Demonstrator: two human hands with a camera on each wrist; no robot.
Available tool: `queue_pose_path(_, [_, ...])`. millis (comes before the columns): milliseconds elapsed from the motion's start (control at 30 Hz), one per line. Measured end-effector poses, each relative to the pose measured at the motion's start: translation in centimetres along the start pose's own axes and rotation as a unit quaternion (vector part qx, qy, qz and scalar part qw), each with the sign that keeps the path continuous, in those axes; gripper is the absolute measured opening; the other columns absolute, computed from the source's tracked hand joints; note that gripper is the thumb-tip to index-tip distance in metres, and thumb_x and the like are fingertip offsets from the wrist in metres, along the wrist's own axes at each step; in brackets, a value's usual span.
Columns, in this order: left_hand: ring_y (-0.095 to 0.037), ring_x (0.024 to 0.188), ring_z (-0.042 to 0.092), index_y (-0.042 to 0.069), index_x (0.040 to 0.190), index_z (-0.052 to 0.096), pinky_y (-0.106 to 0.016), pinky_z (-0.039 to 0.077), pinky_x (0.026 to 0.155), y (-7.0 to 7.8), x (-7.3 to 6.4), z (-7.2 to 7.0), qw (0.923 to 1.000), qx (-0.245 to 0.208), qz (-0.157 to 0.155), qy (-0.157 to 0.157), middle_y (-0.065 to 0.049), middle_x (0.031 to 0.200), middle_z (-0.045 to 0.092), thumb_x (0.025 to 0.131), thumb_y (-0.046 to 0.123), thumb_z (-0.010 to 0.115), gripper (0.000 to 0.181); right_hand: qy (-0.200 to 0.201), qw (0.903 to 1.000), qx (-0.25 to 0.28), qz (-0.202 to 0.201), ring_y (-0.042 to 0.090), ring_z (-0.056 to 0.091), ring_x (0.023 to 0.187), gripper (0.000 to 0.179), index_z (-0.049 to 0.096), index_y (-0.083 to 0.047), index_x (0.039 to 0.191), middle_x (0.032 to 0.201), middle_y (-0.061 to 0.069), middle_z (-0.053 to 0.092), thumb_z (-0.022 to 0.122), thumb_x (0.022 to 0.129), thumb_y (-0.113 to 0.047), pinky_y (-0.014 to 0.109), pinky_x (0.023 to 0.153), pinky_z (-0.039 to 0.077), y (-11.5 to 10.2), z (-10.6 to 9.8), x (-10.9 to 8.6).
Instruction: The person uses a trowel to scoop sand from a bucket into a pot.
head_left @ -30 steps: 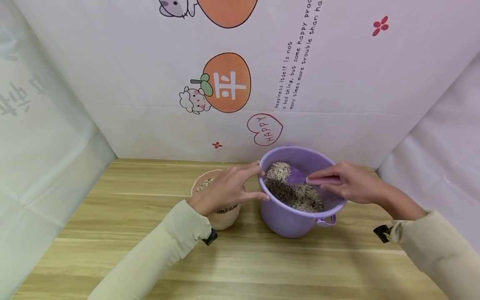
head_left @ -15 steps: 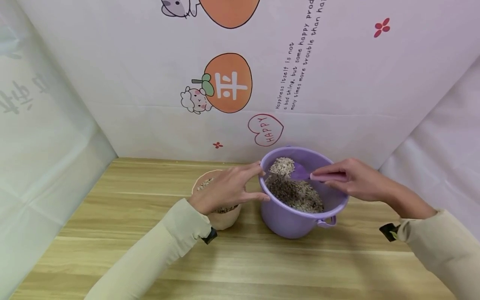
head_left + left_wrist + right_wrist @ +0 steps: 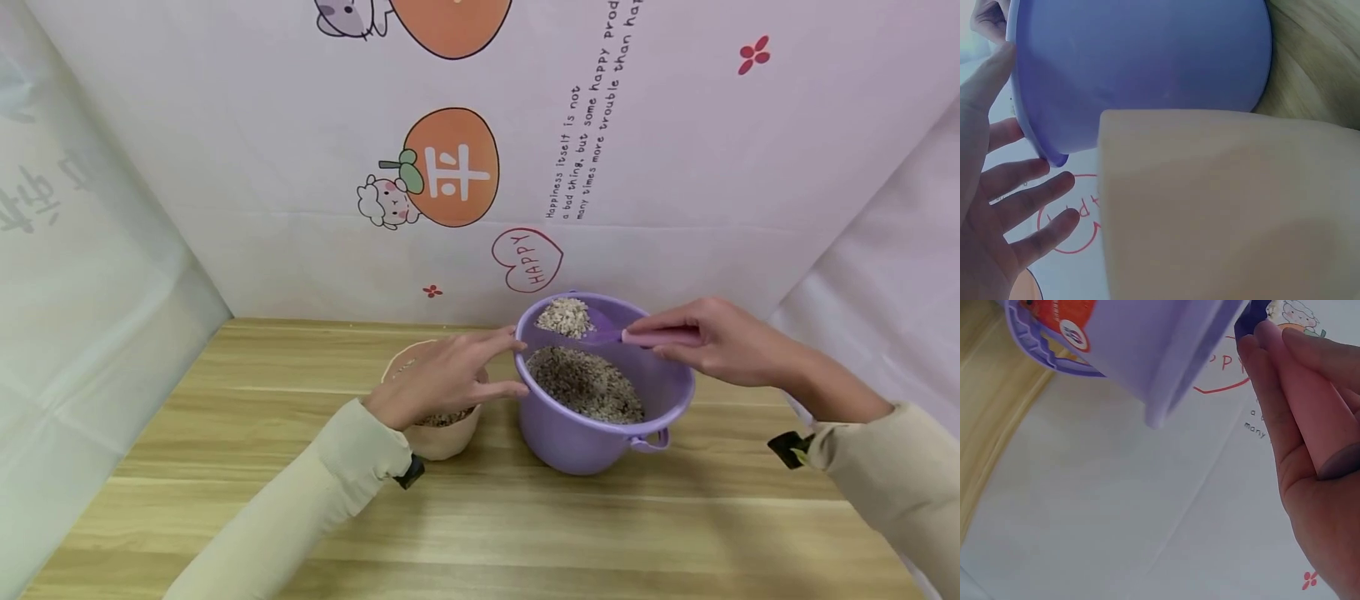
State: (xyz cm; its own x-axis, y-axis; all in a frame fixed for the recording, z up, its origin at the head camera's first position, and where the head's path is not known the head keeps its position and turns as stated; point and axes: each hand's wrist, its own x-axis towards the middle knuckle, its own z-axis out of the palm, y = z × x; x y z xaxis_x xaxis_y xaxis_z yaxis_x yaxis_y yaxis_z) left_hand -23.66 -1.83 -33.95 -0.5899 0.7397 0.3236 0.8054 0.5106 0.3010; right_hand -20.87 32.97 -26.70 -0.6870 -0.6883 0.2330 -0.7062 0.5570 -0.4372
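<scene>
My right hand (image 3: 738,346) grips the pink handle of a small scoop (image 3: 660,337), and the right wrist view shows its pink handle (image 3: 1313,403) in the fingers. A heap of pale granules (image 3: 565,318) fills its purple blade, raised above the contents of a purple bucket (image 3: 577,442). Inside the bucket lies a darker mix of fine granules (image 3: 588,383). My left hand (image 3: 442,375) touches the bucket's left rim with thumb and fingertips, its fingers spread and fairly straight. Beneath that hand stands a peach pot (image 3: 450,439) holding similar granules, partly hidden by the hand.
A wood-grain table (image 3: 480,533) carries both containers. Close behind the bucket rises a white printed cloth wall (image 3: 300,250), with more cloth at left and right. The bucket's handle (image 3: 651,442) hangs at its front right.
My right hand has lifted the loaded scoop up from the granules and slightly to the right, towards the bucket's far rim. The left hand has stayed at the rim.
</scene>
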Motion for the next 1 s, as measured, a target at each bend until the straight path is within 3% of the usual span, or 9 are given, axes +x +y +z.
queue_pose_path(133, [-0.003,0.101,0.064,0.031,0.145,0.051,-0.025,0.053,0.072,0.0,-0.6,-0.3,0.9981,0.055,-0.025,-0.006,0.013,0.15,0.047,0.092,0.064,0.057,0.063,0.005,0.9999,-0.008,-0.007,0.001,0.067,0.092,0.037,0.072,-0.005,0.119,0.117,0.009,0.072,0.069,0.086,0.01,0.015,0.07,0.052,-0.3,-0.5,0.3])
queue_pose_path(267, [-0.004,0.102,0.065,0.032,0.147,0.049,-0.026,0.053,0.075,0.0,-0.9,-0.5,0.997,0.071,-0.026,-0.015,0.012,0.153,0.044,0.091,0.069,0.052,0.067,0.005,0.9996,-0.021,-0.015,0.003,0.068,0.096,0.037,0.072,-0.005,0.119,0.117,0.008,0.072,0.07,0.086,0.009,0.015,0.073,0.053,-0.6,-0.9,0.4])
queue_pose_path(400, [-0.007,0.096,0.068,0.028,0.147,0.05,-0.027,0.053,0.073,-0.1,-1.2,-0.8,0.9981,0.048,-0.025,-0.03,0.005,0.154,0.044,0.092,0.07,0.048,0.069,0.003,0.9995,-0.028,-0.016,0.006,0.069,0.099,0.036,0.072,-0.006,0.12,0.117,0.006,0.072,0.07,0.087,0.008,0.016,0.077,0.054,-1.1,-1.2,0.7])
queue_pose_path(600, [-0.016,0.107,0.067,0.023,0.145,0.053,-0.034,0.053,0.088,-0.7,-2.1,-1.2,0.9994,-0.003,-0.025,-0.021,-0.008,0.154,0.043,0.093,0.062,0.057,0.065,0.001,0.999,-0.034,-0.031,0.004,0.069,0.095,0.036,0.073,-0.008,0.12,0.117,0.004,0.072,0.07,0.088,0.006,0.015,0.074,0.054,-1.9,-1.4,1.3])
queue_pose_path(667, [-0.016,0.103,0.068,0.021,0.144,0.055,-0.034,0.053,0.09,-1.1,-2.5,-1.3,0.9993,-0.017,-0.028,-0.018,-0.009,0.154,0.043,0.093,0.058,0.061,0.064,0.002,0.9987,-0.034,-0.036,0.002,0.068,0.092,0.036,0.073,-0.008,0.12,0.117,0.003,0.072,0.07,0.088,0.007,0.015,0.072,0.053,-2.2,-1.4,1.5])
queue_pose_path(800, [-0.023,0.125,0.057,0.02,0.145,0.053,-0.041,0.046,0.104,-1.8,-3.4,-1.5,0.9988,-0.01,-0.044,-0.016,-0.009,0.156,0.039,0.089,0.059,0.065,0.069,-0.001,0.9989,-0.035,-0.03,0.002,0.068,0.092,0.035,0.073,-0.009,0.12,0.117,0.001,0.072,0.07,0.088,0.006,0.015,0.073,0.053,-2.6,-1.2,1.9])
queue_pose_path(867, [-0.027,0.138,0.044,0.022,0.147,0.05,-0.045,0.039,0.11,-2.1,-3.8,-1.6,0.9981,-0.004,-0.057,-0.021,-0.006,0.158,0.036,0.086,0.063,0.067,0.075,-0.006,0.9991,-0.035,-0.022,0.003,0.069,0.094,0.035,0.073,-0.009,0.121,0.118,0.0,0.072,0.069,0.089,0.004,0.016,0.076,0.054,-2.8,-1.0,2.0])
queue_pose_path(1000, [-0.03,0.145,0.032,0.026,0.151,0.044,-0.053,0.033,0.113,-2.8,-4.5,-1.9,0.996,0.004,-0.081,-0.037,-0.004,0.161,0.03,0.079,0.07,0.069,0.088,-0.018,0.9993,-0.027,-0.016,0.006,0.07,0.097,0.036,0.072,-0.01,0.122,0.118,-0.001,0.072,0.068,0.089,0.006,0.02,0.078,0.056,-3.3,-0.5,2.3])
